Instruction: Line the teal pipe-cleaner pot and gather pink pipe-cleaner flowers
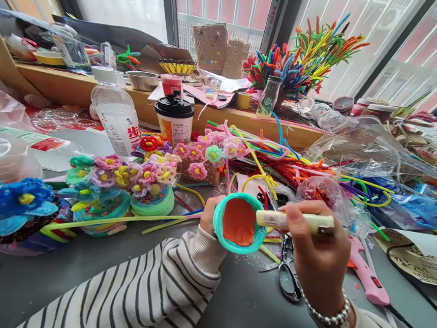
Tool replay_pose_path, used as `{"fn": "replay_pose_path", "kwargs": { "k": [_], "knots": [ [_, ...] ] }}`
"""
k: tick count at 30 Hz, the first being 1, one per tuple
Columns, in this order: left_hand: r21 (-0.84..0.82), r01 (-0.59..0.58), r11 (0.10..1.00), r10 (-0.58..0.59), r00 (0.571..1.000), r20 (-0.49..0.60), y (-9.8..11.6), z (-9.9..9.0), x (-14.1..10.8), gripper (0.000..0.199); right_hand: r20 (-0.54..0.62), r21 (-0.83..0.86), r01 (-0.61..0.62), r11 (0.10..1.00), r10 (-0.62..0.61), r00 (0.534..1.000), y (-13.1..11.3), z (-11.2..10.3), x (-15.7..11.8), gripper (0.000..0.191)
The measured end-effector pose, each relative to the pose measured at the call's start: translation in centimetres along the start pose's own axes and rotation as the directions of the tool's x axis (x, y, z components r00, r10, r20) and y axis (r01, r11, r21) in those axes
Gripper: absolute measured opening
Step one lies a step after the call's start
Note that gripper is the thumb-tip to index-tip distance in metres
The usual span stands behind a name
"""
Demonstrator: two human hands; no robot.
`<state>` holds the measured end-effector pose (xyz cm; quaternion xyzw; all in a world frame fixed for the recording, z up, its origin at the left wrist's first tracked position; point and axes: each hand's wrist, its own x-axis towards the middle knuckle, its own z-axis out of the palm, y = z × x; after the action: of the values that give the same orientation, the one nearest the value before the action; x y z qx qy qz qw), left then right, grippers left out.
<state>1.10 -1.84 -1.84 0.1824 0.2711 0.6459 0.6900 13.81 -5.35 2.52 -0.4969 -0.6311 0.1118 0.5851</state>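
Observation:
My left hand (pixel 209 215) is closed round the far side of a small round pot (pixel 218 234), most of its fingers hidden behind it. Turquoise fuzzy pipe cleaner wraps the pot's rim, and a flat orange-brown surface shows inside. In my right hand (pixel 319 259) is a thick pale-yellow pen-shaped tube (pixel 275 220) with a printed label and a dark patch near its back end. Its front end meets the pot's right rim, or lies just in front of it; I cannot tell which. Black-handled scissors (pixel 287 277) lie on the table beneath my right hand.
Pipe-cleaner flower pots (pixel 101 194) stand at the left, near a clear bottle (pixel 114 109) and a lidded paper cup (pixel 173 119). Loose pipe cleaners (pixel 276 159) heap up behind my hands. A pink glue gun (pixel 369 274) with its cord lies right. A wooden ledge (pixel 215 115) runs behind.

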Motion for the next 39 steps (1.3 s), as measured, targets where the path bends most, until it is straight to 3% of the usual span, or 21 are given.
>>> {"fn": "replay_pose_path", "kwargs": {
  "k": [6,9,11,13,15,20,24,28,32,35,37,39],
  "knots": [
    [-0.037,0.023,0.999,-0.021,0.998,0.062,0.0,0.5,-0.3,0.019,0.199,-0.114,0.295,0.949,-0.269,0.942,0.4,0.9,-0.7,0.003],
    [-0.069,0.131,0.989,-0.129,0.991,0.041,-0.1,0.8,-0.3,0.023,0.163,-0.045,0.156,0.987,-0.147,0.976,0.8,0.7,-0.2,0.004],
    [-0.116,0.245,0.962,-0.236,0.968,0.088,0.1,1.1,-0.2,0.033,0.001,0.081,-0.011,0.997,0.011,1.000,1.0,0.2,0.7,0.008],
    [-0.133,0.383,0.914,-0.357,0.916,0.180,0.3,1.2,-0.1,0.042,-0.180,0.231,-0.082,0.970,0.125,0.976,1.1,-0.4,1.8,0.014],
    [-0.120,0.474,0.872,-0.436,0.865,0.249,0.4,1.2,-0.1,0.046,-0.256,0.346,-0.116,0.931,0.212,0.943,1.2,-0.9,2.8,0.016],
    [-0.096,0.451,0.887,-0.413,0.869,0.272,0.4,0.5,-0.3,0.041,-0.252,0.515,-0.196,0.835,0.365,0.896,1.4,-1.5,4.1,0.015],
    [-0.046,0.461,0.886,-0.423,0.846,0.325,0.4,0.2,-0.4,0.051,-0.216,0.504,-0.236,0.831,0.385,0.897,1.5,-1.5,4.0,0.013],
    [0.032,0.526,0.850,-0.478,0.746,0.464,0.6,0.1,-0.5,0.068,-0.186,0.517,-0.234,0.823,0.375,0.908,1.6,-1.5,3.8,0.011],
    [0.027,0.515,0.857,-0.441,0.705,0.555,0.7,0.0,-0.5,0.062,-0.200,0.543,-0.216,0.811,0.375,0.905,1.4,-1.7,3.9,0.012],
    [0.052,0.543,0.838,-0.473,0.676,0.565,0.6,-0.1,-0.3,0.058,-0.155,0.487,-0.189,0.853,0.297,0.942,0.8,-1.7,3.5,0.014],
    [0.080,0.544,0.835,-0.495,0.682,0.538,0.4,-0.2,-0.2,0.059,-0.068,0.394,-0.176,0.902,0.220,0.973,0.0,-1.6,2.8,0.015],
    [0.080,0.492,0.867,-0.464,0.739,0.488,0.1,-0.3,-0.2,0.057,0.051,0.271,-0.150,0.951,0.141,0.989,-0.8,-1.5,2.0,0.014]
  ]
}}
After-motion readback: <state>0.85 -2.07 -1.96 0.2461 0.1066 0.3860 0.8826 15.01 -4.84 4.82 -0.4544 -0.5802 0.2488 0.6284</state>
